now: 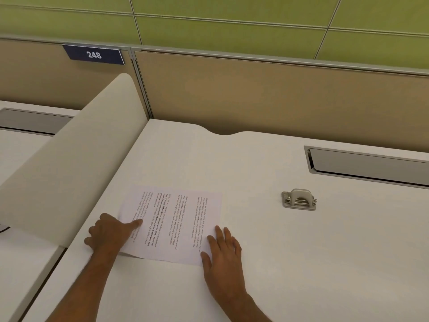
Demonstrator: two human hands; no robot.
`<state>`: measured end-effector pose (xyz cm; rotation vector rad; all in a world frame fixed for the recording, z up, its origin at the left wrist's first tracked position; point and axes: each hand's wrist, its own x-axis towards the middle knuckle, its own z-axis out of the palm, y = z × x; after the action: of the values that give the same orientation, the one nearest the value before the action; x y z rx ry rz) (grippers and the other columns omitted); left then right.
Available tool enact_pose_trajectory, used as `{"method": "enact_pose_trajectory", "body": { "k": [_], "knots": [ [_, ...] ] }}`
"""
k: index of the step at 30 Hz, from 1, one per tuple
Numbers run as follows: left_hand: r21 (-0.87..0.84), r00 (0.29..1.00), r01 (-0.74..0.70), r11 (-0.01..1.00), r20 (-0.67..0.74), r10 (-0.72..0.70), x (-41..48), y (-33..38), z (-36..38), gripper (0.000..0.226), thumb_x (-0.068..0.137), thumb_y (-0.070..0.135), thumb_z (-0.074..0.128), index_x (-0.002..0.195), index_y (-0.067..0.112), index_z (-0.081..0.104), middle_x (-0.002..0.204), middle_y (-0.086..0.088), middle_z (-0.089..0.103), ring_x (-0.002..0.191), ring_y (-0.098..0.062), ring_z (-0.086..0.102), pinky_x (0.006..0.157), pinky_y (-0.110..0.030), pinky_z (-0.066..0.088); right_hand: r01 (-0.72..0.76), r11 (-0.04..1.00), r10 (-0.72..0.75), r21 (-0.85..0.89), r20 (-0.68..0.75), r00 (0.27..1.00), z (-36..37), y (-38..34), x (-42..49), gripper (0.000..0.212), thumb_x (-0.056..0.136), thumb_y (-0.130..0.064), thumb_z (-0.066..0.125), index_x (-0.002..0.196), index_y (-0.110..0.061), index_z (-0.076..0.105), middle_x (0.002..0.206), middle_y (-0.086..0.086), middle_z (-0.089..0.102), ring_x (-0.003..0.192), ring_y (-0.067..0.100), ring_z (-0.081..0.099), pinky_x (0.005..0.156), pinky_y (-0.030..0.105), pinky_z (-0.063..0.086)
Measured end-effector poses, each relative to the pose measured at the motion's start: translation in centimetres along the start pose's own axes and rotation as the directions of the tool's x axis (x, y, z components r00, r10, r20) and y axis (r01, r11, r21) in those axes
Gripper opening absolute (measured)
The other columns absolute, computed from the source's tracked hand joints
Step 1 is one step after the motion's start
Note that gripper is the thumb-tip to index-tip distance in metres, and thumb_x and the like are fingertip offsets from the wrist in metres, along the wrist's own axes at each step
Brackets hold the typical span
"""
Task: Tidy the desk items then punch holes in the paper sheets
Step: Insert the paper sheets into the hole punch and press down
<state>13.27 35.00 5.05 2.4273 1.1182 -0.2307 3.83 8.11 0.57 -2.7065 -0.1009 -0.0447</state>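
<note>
Two hands: left hand (109, 233) index pressing, right hand (224, 249) fingers spread.
Paper sheets (171, 219): square edges between fingers, hold flat.

I can read white numbers, 248, on a dark blue sign (94, 55) up on the brown wall panel (255, 94). My paper (176, 224) has rows of black words, too small to read.
</note>
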Motion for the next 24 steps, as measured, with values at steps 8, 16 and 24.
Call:
{"method": "enact_pose_trajectory", "body": {
  "k": [8,16,24],
  "knots": [
    [-0.012,0.999,-0.028,1.0,-0.026,0.028,-0.1,-0.3,0.2,0.075,0.074,0.051,0.084,0.122,-0.001,0.057,0.126,-0.027,0.059,0.122,-0.047,0.05,0.104,-0.054,0.036,0.011,1.0,-0.011,-0.023,0.0,1.0,0.2,0.2,0.0,0.038,0.093,-0.032,0.062,0.128,-0.016,0.064,0.152,0.008,0.048,0.144,0.03,0.04,0.115,0.04,0.014],
    [-0.308,0.985,-0.141,0.941,-0.144,0.1,-0.5,-1.3,0.8,0.026,0.091,0.021,0.07,0.109,0.003,0.066,0.114,-0.022,0.069,0.101,-0.041,0.061,0.086,-0.045,0.045,0.019,1.0,-0.019,-0.013,-0.022,1.0,0.2,0.2,-0.1,0.036,0.092,-0.032,0.063,0.125,-0.017,0.066,0.15,0.008,0.05,0.143,0.03,0.041,0.115,0.04,0.016],
    [-0.523,0.996,-0.09,0.848,-0.061,0.068,1.2,-2.6,0.7,0.026,0.092,0.011,0.064,0.116,0.003,0.07,0.12,-0.015,0.069,0.109,-0.035,0.062,0.098,-0.046,0.049,-0.021,0.995,0.016,0.096,0.058,0.998,-0.5,-0.2,0.3,0.046,0.102,-0.036,0.044,0.144,-0.019,0.048,0.165,0.001,0.023,0.154,0.021,0.009,0.121,0.034,-0.002]
  ]
}}
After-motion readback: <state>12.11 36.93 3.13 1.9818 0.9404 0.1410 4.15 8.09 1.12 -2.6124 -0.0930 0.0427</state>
